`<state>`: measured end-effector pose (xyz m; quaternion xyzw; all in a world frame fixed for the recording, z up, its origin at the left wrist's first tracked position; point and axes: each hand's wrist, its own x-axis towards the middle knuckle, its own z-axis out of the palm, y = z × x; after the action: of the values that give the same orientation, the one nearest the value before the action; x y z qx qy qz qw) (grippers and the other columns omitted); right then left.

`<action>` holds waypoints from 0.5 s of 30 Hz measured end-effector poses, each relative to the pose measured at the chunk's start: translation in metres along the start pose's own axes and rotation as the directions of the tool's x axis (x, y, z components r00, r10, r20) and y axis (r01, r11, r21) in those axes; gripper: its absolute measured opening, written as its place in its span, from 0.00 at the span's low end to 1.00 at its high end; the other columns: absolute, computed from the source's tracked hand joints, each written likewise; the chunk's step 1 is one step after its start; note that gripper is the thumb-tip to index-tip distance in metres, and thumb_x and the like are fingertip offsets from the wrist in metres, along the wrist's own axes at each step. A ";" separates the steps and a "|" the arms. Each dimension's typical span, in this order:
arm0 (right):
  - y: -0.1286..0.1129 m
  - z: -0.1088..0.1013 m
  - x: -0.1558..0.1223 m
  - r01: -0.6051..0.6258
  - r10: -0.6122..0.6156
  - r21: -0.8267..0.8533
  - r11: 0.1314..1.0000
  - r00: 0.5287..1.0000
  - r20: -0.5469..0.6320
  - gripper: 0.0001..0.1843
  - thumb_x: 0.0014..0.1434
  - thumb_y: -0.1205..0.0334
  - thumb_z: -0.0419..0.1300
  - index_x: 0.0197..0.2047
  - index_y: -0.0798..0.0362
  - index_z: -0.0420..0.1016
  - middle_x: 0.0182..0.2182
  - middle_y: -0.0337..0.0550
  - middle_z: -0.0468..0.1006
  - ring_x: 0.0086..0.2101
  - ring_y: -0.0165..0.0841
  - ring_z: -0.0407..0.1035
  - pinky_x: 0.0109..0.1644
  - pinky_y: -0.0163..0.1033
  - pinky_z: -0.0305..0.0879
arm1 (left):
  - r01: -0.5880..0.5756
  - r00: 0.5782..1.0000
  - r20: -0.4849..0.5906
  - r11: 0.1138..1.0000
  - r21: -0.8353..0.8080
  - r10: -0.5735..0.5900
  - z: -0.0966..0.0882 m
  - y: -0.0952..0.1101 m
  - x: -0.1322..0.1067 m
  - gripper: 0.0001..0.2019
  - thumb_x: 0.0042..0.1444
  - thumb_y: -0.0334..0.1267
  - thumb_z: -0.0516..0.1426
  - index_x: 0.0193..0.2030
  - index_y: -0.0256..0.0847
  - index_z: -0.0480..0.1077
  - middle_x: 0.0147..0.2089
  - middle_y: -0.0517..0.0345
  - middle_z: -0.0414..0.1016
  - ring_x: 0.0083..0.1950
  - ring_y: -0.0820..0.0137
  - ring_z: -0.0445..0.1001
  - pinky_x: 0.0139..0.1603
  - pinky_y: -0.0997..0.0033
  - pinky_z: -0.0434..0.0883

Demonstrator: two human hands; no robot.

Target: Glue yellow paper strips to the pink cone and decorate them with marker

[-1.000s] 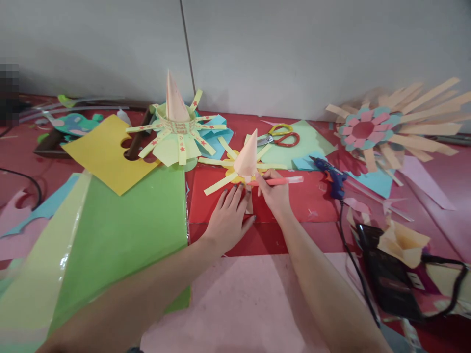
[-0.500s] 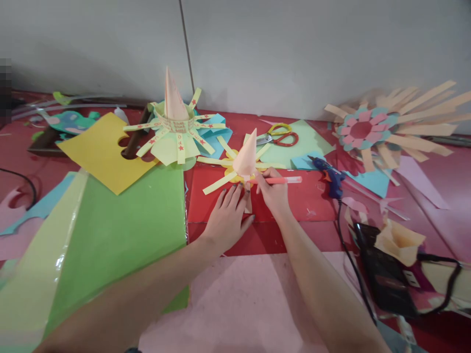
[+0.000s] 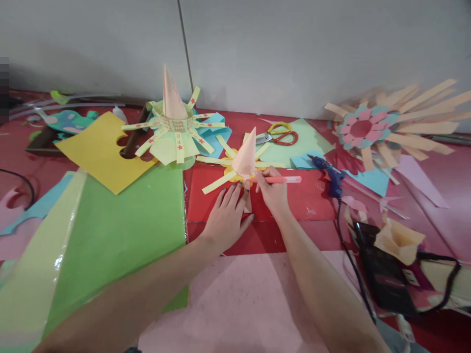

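Note:
My right hand (image 3: 273,191) is closed round an orange-pink pen (image 3: 282,180), its tip down at a paper strip just below a peach paper cone (image 3: 245,154). The cone stands on a yellow flower shape with pale yellow strips (image 3: 217,182) fanning out. My left hand (image 3: 227,215) lies flat with fingers spread on the red paper (image 3: 294,201), holding down the strip beside the pen. A finished cone craft (image 3: 172,122) with red-starred strips stands farther back left.
Green (image 3: 121,230) and yellow (image 3: 99,152) sheets lie left. Scissors (image 3: 277,135) rest behind the cone, a blue glue gun (image 3: 329,174) with its cord to the right, a black power strip (image 3: 386,274) at right front. A paper sunburst (image 3: 371,130) leans at far right.
Almost nothing: the view has drifted slightly, and my right hand with the pen has shifted a touch at the strip. My left hand stays flat.

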<state>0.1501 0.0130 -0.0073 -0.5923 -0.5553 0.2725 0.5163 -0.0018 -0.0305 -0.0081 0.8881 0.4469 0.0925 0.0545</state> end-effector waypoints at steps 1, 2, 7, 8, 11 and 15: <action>-0.001 0.000 0.000 0.000 0.000 -0.002 1.000 1.000 0.001 0.18 0.57 0.55 0.56 0.21 0.50 0.55 0.12 0.28 0.61 0.17 0.25 0.59 0.27 0.33 0.58 | -0.001 1.000 0.002 1.000 0.000 0.001 0.000 0.000 0.000 0.26 0.64 0.46 0.45 0.63 0.30 0.57 0.67 0.42 0.55 0.68 0.56 0.52 0.67 0.54 0.53; -0.001 0.000 0.000 -0.002 0.002 -0.006 1.000 1.000 0.000 0.18 0.57 0.55 0.56 0.21 0.50 0.55 0.12 0.28 0.60 0.17 0.25 0.58 0.27 0.33 0.58 | -0.001 1.000 0.003 1.000 0.000 0.001 0.000 0.000 0.000 0.26 0.64 0.46 0.45 0.63 0.30 0.57 0.67 0.42 0.55 0.68 0.56 0.52 0.66 0.54 0.53; -0.001 -0.001 -0.001 -0.040 0.040 -0.022 0.999 0.999 0.001 0.20 0.58 0.56 0.55 0.20 0.49 0.52 0.10 0.27 0.56 0.15 0.24 0.55 0.25 0.32 0.55 | -0.002 1.000 -0.002 1.000 -0.006 0.002 0.000 0.000 0.000 0.26 0.64 0.45 0.45 0.64 0.30 0.56 0.67 0.42 0.55 0.68 0.56 0.52 0.67 0.54 0.52; 0.000 -0.001 -0.001 -0.042 0.043 -0.023 0.999 0.999 0.003 0.19 0.58 0.56 0.55 0.20 0.49 0.52 0.10 0.27 0.56 0.15 0.24 0.55 0.25 0.32 0.55 | -0.004 1.000 -0.002 1.000 -0.007 0.004 0.000 0.000 0.000 0.26 0.64 0.45 0.46 0.64 0.30 0.56 0.67 0.41 0.55 0.68 0.56 0.52 0.67 0.54 0.52; 0.002 -0.002 -0.001 -0.039 0.039 -0.044 0.998 0.999 -0.002 0.19 0.58 0.57 0.54 0.20 0.49 0.52 0.11 0.27 0.56 0.16 0.24 0.54 0.26 0.33 0.55 | -0.005 1.000 0.001 1.000 -0.006 0.005 0.000 0.000 0.000 0.26 0.64 0.45 0.45 0.63 0.29 0.56 0.67 0.41 0.55 0.68 0.56 0.52 0.67 0.54 0.52; 0.002 -0.002 -0.001 -0.047 0.047 -0.049 0.998 0.999 -0.009 0.19 0.57 0.56 0.55 0.19 0.49 0.53 0.11 0.27 0.57 0.16 0.24 0.55 0.26 0.33 0.55 | -0.002 1.000 0.002 1.000 0.000 0.002 0.000 0.000 0.001 0.26 0.64 0.45 0.45 0.63 0.31 0.56 0.67 0.42 0.55 0.68 0.57 0.52 0.67 0.54 0.52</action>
<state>0.1522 0.0120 -0.0091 -0.6190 -0.5456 0.2685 0.4972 -0.0015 -0.0301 -0.0077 0.8887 0.4458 0.0919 0.0550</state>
